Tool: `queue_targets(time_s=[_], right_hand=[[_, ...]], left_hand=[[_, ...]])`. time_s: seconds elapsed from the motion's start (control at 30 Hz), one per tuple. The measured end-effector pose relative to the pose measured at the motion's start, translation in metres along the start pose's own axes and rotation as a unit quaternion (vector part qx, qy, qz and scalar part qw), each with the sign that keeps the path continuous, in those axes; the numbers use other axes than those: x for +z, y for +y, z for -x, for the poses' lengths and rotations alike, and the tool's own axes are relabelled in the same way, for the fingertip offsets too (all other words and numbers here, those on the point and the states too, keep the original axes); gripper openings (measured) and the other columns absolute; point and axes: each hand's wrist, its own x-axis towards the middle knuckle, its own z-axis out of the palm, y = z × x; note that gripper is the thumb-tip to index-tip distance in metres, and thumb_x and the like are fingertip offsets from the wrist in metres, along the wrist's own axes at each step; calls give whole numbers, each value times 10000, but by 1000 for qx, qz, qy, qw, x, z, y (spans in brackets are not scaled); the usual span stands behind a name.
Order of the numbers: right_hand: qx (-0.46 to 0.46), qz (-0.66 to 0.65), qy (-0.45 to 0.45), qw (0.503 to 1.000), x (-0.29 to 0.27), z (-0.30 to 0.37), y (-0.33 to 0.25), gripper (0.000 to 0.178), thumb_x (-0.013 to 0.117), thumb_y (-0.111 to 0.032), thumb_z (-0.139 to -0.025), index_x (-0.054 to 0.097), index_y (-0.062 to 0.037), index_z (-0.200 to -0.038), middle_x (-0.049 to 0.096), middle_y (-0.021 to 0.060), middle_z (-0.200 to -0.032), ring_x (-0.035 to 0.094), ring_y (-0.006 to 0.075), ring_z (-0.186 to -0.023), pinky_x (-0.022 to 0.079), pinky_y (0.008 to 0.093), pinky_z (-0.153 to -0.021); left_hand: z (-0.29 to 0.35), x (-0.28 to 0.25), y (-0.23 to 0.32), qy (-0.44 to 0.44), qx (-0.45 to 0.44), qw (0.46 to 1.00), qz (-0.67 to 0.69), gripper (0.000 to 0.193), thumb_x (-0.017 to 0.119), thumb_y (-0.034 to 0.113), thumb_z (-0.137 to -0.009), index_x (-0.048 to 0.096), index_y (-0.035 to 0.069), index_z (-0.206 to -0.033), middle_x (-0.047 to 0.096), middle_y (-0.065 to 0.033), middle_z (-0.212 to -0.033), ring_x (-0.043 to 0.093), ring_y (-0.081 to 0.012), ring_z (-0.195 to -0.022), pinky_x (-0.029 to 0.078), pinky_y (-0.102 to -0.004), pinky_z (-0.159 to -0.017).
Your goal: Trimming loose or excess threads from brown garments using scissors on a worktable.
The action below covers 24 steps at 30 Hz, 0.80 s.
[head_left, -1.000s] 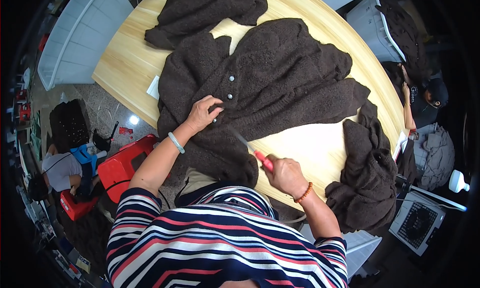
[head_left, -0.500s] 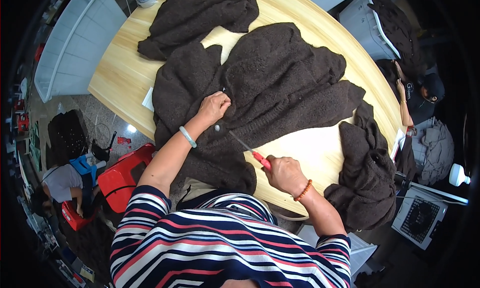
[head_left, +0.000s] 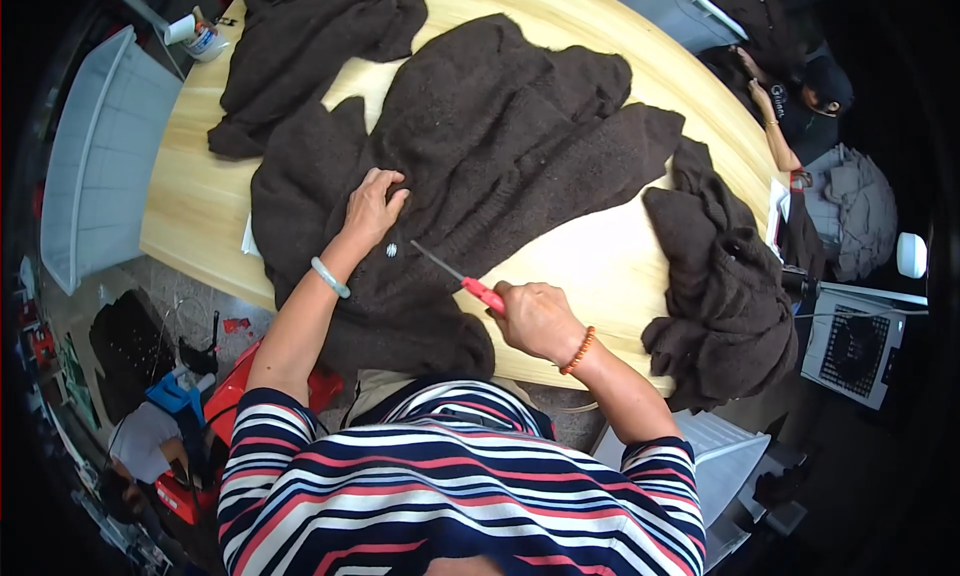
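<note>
A dark brown knit garment (head_left: 490,126) lies spread over the table, its lower part hanging toward me. My left hand (head_left: 372,208) rests on it with loosely bent fingers; thumb and forefinger stand apart with nothing visible between them. My right hand (head_left: 540,319) is closed around a red-handled tool (head_left: 482,294) with a thin metal shaft. Its tip lies over the knit, to the right of a small white, dark-striped spot (head_left: 391,249). Whether the tip touches the fabric, and its exact shape, I cannot tell.
The light wood table (head_left: 590,266) curves along its far edge. More brown knit pieces lie at far left (head_left: 310,56) and at right (head_left: 725,286). A white jar (head_left: 205,41) stands at the far left corner. Another person (head_left: 820,106) is beyond the right edge; another crouches at lower left.
My left thumb and forefinger have come apart from a pinch on the knit. My right hand still grips the red-handled tool. The whole view has shifted, moving the table leftward and up.
</note>
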Motion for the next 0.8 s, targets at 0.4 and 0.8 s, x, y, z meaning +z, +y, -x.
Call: queue_targets(time_s=[0.4,0.8], right_hand=[[-33,-1,-67,997,14,30,-18,190,597,-171,-785,608,-11,-887,641,192,-667,661,343,-650,526,430,-597],[205,-193,185,942,-48,-83,150,385,616,-232,-849,566,-103,-1209,640,229,-1074,591,406,-1048,469,453,-884]], left_hand=[[78,-22,13,-7,113,986,-124,252,745,100,-712,607,85,-923,600,-80,-937,575,-279,-963,415,-385,-773],[78,-124,11,-139,24,914,-380,150,681,83,-710,651,98,-856,593,-109,-843,593,-309,-868,392,-415,-737]])
